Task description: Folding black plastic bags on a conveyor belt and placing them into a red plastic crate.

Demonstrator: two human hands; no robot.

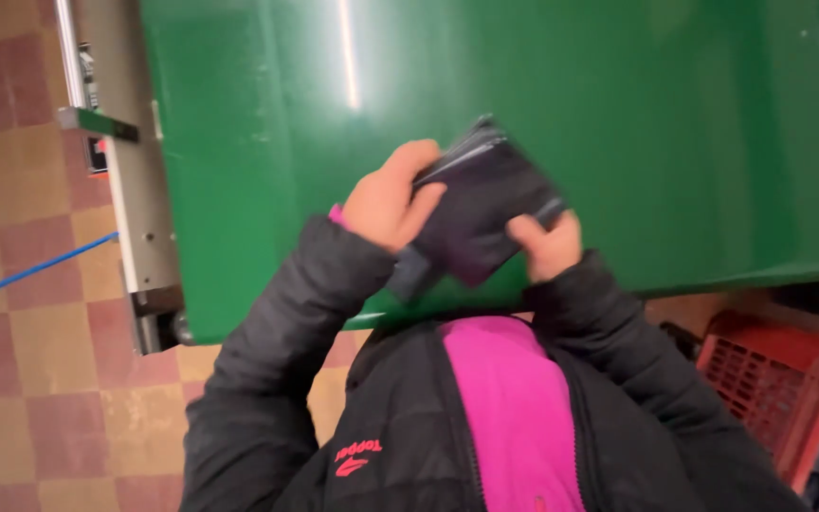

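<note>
A dark, flat plastic packet (pixel 485 204) is held up over the green conveyor belt (pixel 618 123). My left hand (pixel 386 199) grips its left edge, thumb across the front. At the packet's lower right corner my right hand (pixel 547 245) pinches it. Both arms wear black padded jacket sleeves, with a pink top showing at the chest. The packet is blurred, so its contents cannot be made out.
The belt's grey metal side frame (pixel 135 190) runs along the left. A blue cord (pixel 30 270) crosses the red and tan checkered floor (pixel 21 379). Red plastic crates (pixel 770 379) stand at the lower right, beside my body.
</note>
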